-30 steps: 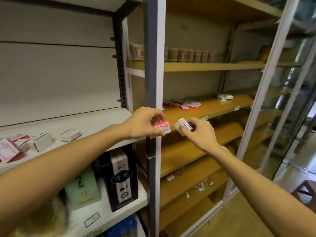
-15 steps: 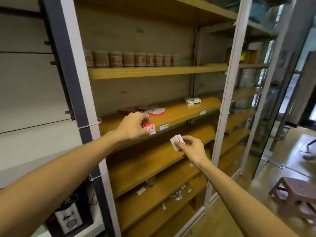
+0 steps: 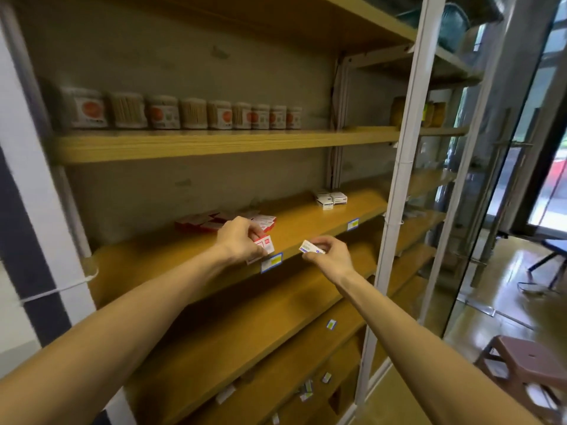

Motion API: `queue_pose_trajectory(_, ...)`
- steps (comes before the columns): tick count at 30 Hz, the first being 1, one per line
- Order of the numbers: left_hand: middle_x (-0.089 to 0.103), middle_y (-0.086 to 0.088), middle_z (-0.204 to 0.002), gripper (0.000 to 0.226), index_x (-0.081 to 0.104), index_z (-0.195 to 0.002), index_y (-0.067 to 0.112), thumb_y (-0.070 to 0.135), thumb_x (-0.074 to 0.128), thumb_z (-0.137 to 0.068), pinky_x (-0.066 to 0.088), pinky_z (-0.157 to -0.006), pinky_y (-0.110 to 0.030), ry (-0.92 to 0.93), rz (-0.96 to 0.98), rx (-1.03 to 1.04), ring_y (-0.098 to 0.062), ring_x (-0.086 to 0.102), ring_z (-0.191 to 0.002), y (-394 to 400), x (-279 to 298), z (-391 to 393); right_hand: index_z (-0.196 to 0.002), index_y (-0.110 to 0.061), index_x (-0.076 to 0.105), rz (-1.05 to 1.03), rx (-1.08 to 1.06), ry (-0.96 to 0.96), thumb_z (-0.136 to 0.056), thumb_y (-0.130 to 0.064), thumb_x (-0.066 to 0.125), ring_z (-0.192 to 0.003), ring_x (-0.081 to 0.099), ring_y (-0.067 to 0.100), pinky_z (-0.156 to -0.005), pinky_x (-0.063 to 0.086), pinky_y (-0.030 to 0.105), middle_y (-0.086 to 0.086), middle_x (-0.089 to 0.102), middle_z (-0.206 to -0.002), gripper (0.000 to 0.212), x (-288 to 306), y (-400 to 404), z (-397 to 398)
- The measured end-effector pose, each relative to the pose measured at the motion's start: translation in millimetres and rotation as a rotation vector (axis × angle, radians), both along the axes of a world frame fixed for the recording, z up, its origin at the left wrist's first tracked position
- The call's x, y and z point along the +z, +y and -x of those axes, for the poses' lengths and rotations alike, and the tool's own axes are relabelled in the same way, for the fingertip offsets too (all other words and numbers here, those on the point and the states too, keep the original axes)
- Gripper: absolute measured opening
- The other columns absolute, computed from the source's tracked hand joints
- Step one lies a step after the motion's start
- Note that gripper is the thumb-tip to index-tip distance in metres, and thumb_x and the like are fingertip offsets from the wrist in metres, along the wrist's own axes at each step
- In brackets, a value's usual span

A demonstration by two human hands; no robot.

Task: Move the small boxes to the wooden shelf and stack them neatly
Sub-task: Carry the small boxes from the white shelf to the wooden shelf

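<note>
Red-white box (image 3: 266,245), left hand (image 3: 237,240) pinching

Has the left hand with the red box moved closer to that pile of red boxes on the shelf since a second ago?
Yes. The left hand with its red and white box now sits just in front of the red boxes on the wooden shelf; earlier it was by the grey post.

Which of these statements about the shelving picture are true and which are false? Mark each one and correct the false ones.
1. The left hand holds a red-and-white box. True.
2. The right hand is empty. False: it pinches a blue-and-white box.
3. Jars stand on the shelf above the red boxes. True.
4. The white boxes lie left of the red boxes. False: they lie to the right.
5. A stool stands on the floor at lower right. True.
</note>
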State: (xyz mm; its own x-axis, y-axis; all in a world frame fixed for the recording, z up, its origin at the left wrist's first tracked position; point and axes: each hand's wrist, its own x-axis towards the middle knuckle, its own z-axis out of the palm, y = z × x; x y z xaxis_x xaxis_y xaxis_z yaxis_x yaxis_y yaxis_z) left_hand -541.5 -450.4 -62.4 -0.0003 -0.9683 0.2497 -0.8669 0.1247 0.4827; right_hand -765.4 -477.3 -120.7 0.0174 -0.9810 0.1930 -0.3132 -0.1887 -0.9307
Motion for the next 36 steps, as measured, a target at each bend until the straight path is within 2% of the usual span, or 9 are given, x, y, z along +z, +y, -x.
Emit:
queue_pose_trajectory(2, 0.069, 0.001, -0.116, 0.043, 0.071, -0.114, 0.019, 0.028, 0.089, -0.075, 0.045, -0.064, -0.019, 0.008, -0.009, -0.018, -0.009, 0.058, -0.097, -24.4, -0.2, 1.9, -0.125, -0.02, 0.063, 0.037, -0.046, 0.067, -0.084, -0.015, 0.082, -0.106, 0.064, 0.013, -0.085, 0.055, 0.024, -0.003, 0.066, -0.118, 0.045, 11.3, -26.6, -5.6)
queue_pose_trajectory(5, 0.068, 0.0, -0.12, 0.051, 0.07, -0.12, 0.017, 0.03, 0.089, -0.075, 0.046, -0.066, -0.018, 0.014, -0.016, -0.053, -0.01, 0.059, -0.098, -64.0, -6.8, 5.1, -0.128, -0.022, 0.061, 0.11, -0.11, 0.188, -0.086, -0.018, 0.081, -0.109, 0.064, 0.015, -0.093, 0.058, 0.034, -0.002, 0.065, -0.123, 0.046, 23.2, -61.0, -10.6)
queue_pose_trajectory(7, 0.066, -0.001, -0.125, 0.061, 0.066, -0.13, 0.014, 0.032, 0.088, -0.075, 0.048, -0.075, -0.022, -0.023, 0.008, -0.067, -0.014, 0.061, -0.105, -83.6, -12.9, 8.9, -0.129, -0.022, 0.061, 0.14, -0.14, 0.235, -0.087, -0.023, 0.08, -0.108, 0.064, 0.014, -0.094, 0.057, 0.036, -0.003, 0.066, -0.125, 0.046, 24.1, -81.2, -11.0)
queue_pose_trajectory(9, 0.065, -0.001, -0.13, 0.066, 0.06, -0.138, 0.015, 0.035, 0.084, -0.08, 0.051, -0.085, -0.027, -0.097, 0.066, -0.083, -0.017, 0.061, -0.112, -96.8, -19.8, 13.0, -0.13, -0.023, 0.061, 0.186, -0.186, 0.363, -0.088, -0.033, 0.079, -0.11, 0.064, 0.015, -0.093, 0.057, 0.036, -0.005, 0.067, -0.125, 0.047, 20.8, -96.6, -7.6)
queue_pose_trajectory(13, 0.059, 0.0, -0.14, 0.057, 0.056, -0.141, 0.019, 0.039, 0.072, -0.09, 0.049, -0.102, -0.036, -0.247, 0.156, -0.14, -0.019, 0.056, -0.125, -116.2, -28.1, 17.6, -0.134, -0.025, 0.062, 0.207, -0.234, 0.571, -0.091, -0.042, 0.072, -0.114, 0.064, 0.017, -0.094, 0.055, 0.037, -0.005, 0.068, -0.126, 0.047, 8.5, -129.0, 0.8)
queue_pose_trajectory(18, 0.065, 0.002, -0.132, 0.048, 0.06, -0.137, 0.022, 0.041, 0.067, -0.093, 0.052, -0.098, -0.035, -0.247, 0.149, -0.175, -0.015, 0.06, -0.117, -140.8, -31.7, 16.1, -0.142, -0.028, 0.057, 0.248, -0.156, 0.754, -0.099, -0.039, 0.058, -0.129, 0.051, 0.024, -0.109, 0.042, 0.046, -0.001, 0.064, -0.136, 0.045, 2.3, -166.6, 9.2)
queue_pose_trajectory(23, 0.06, 0.005, -0.137, 0.047, 0.055, -0.142, 0.023, 0.038, 0.06, -0.097, 0.048, -0.1, -0.034, -0.324, 0.229, -0.19, -0.013, 0.055, -0.123, -157.7, -38.1, 19.8, -0.145, -0.029, 0.055, 0.276, -0.109, 0.846, -0.1, -0.035, 0.054, -0.136, 0.041, 0.027, -0.109, 0.036, 0.042, 0.004, 0.054, -0.147, 0.045, 2.9, -207.6, 22.6)
queue_pose_trajectory(27, 0.059, 0.006, -0.135, 0.04, 0.061, -0.135, 0.025, 0.037, 0.057, -0.097, 0.047, -0.093, -0.031, -0.467, 0.306, -0.163, -0.011, 0.051, -0.12, -173.6, -38.2, 22.7, -0.147, -0.03, 0.052, 0.269, -0.084, 0.863, -0.103, -0.034, 0.052, -0.141, 0.037, 0.029, -0.113, 0.034, 0.044, 0.007, 0.048, -0.151, 0.044, 3.4, -240.9, 33.9)
queue_pose_trajectory(36, 0.045, 0.004, -0.152, 0.051, 0.057, -0.141, 0.026, 0.054, 0.037, -0.103, 0.037, -0.108, -0.04, -0.482, 0.145, 0.067, -0.018, 0.038, -0.139, -181.1, -41.4, 17.0, -0.146, -0.031, 0.053, 0.28, -0.036, 0.836, -0.102, -0.028, 0.051, -0.148, 0.025, 0.032, -0.115, 0.03, 0.048, 0.009, 0.04, -0.156, 0.043, 2.5, -300.1, 53.1)
